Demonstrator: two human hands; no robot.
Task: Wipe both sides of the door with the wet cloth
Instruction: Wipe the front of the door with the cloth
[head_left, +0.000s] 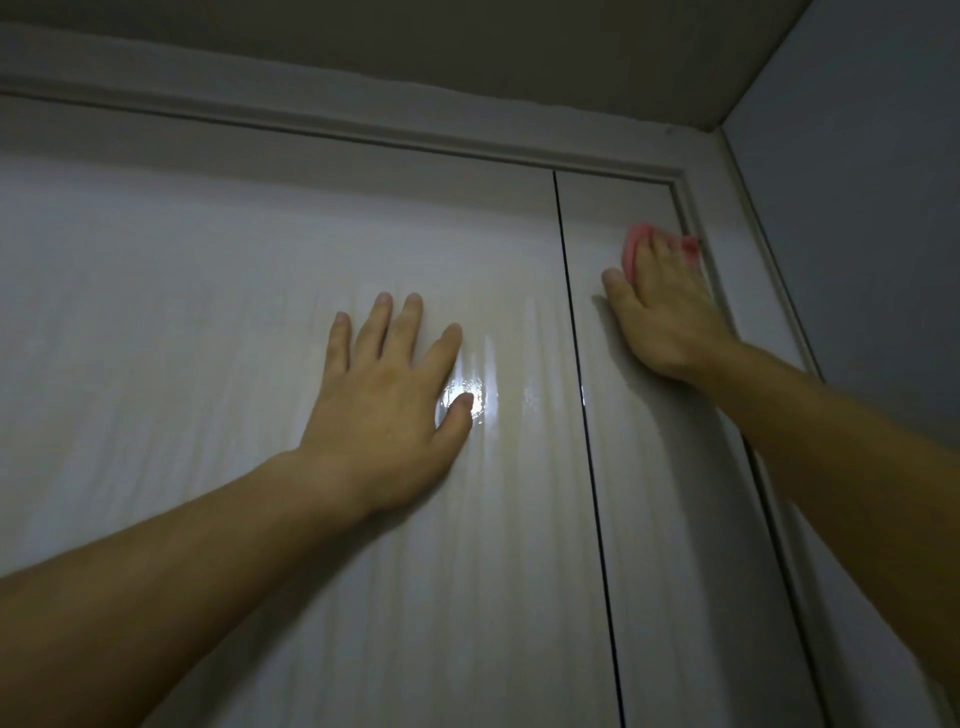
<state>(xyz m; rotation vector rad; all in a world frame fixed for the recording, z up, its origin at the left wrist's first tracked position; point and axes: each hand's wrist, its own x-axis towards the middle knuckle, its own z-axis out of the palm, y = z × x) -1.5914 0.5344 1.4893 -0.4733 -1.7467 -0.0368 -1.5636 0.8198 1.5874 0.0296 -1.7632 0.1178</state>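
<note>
One cloth (635, 248) beside door frame (737, 270)

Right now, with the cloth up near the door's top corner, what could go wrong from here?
1. The right hand presses the pink cloth right beside the door frame; the fingers could knock against the moulding.
2. The left hand lies flat on the door next to the wet streaks; it might slip or leave prints on the wet surface.
3. Little of the cloth shows past the fingers, so the very corner may get missed.
</note>
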